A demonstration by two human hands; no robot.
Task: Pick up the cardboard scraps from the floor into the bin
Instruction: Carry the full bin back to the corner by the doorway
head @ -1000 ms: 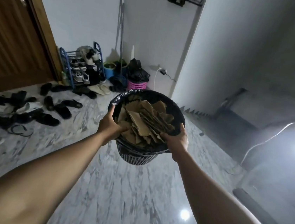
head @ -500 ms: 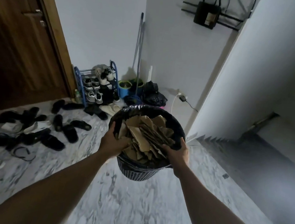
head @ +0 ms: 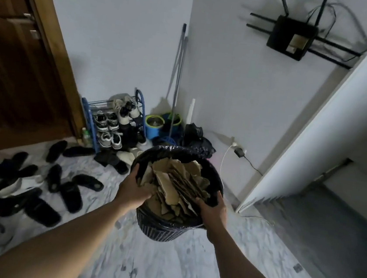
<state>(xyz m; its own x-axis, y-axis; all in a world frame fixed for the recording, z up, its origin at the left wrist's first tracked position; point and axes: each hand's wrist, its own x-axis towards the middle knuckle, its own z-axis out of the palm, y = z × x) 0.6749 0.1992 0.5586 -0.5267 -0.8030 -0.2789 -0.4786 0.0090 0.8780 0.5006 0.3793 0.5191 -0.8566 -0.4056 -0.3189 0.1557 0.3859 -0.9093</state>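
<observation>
From the head camera, you held the bin (head: 163, 230) out in front of you with both arms extended. Your left hand (head: 134, 189) gripped the near-left part of its rim and your right hand (head: 212, 210) gripped the near-right part, fingers curled over the edge on each side. That two-sided hold looked chosen to keep a full, top-heavy load level. The black liner (head: 176, 149) was folded over the rim, so your grip also pinned the bag in place. The cardboard scraps (head: 177, 184) sat inside the bin, piled up to the rim with several pieces poking above it. Both hands touched the nearest pieces, probably to stop them sliding out. The bin appeared to hang clear of the marble floor (head: 140, 266), though its base was hidden from you, so I cannot tell for sure. No loose cardboard showed on the visible floor, which suggested the collecting was essentially finished. To your left, dark sandals (head: 73, 192) lay scattered near a shoe rack (head: 93, 115), and a router (head: 291, 38) hung on the wall ahead.
</observation>
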